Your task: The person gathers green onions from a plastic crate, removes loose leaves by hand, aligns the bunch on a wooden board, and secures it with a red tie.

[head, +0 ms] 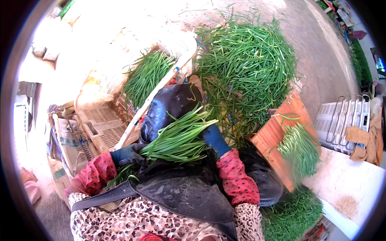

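My left hand (129,155), in a dark knitted glove, is closed around the leafy end of a bunch of garlic chives (178,138) above my lap. The pale stem ends point up and to the right. My right hand (211,134) is at the right side of this bunch, close to the stem ends. Its blue cuff shows, but its fingers are mostly hidden, so their grip is unclear. A few loose leaves hang under my left wrist. Beneath the bunch is a black apron (187,189).
A large heap of chives (247,60) lies on the ground ahead. To the left, a plastic crate (102,117) holds a chive bundle (147,78). More chives (300,150) lie on a wooden board (271,135) at right, near stacked white crates (343,120) and a white block (346,177).
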Demonstrator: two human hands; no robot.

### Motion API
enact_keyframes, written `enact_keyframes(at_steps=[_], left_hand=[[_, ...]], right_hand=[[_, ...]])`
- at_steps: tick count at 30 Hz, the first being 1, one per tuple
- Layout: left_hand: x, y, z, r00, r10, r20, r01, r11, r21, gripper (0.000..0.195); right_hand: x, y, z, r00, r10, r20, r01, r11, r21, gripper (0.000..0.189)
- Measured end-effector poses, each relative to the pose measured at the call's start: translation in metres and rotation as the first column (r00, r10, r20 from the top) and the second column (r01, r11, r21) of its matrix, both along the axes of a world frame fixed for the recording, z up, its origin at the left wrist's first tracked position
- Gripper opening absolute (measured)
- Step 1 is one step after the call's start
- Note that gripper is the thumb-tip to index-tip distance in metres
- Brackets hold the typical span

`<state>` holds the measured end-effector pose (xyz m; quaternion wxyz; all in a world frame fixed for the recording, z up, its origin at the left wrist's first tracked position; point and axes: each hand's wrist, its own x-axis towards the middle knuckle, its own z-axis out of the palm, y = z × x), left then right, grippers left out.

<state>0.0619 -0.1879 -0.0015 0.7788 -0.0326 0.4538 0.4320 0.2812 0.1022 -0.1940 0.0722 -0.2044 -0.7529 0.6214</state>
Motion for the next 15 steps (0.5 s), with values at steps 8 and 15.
enact_keyframes(at_steps=[8, 15], left_hand=[[0.000, 0.002, -0.001, 0.992, -0.112, -0.054, 0.112, 0.994, -0.004, 0.073], [0.001, 0.018, 0.014, 0.979, -0.175, -0.108, 0.172, 0.984, -0.037, 0.075]], right_hand=[[0.024, 0.083, 0.091, 0.976, -0.160, -0.144, 0.201, 0.917, 0.344, 0.019], [-0.032, 0.004, 0.118, 0.925, 0.211, 0.317, -0.370, 0.693, 0.619, 0.043]])
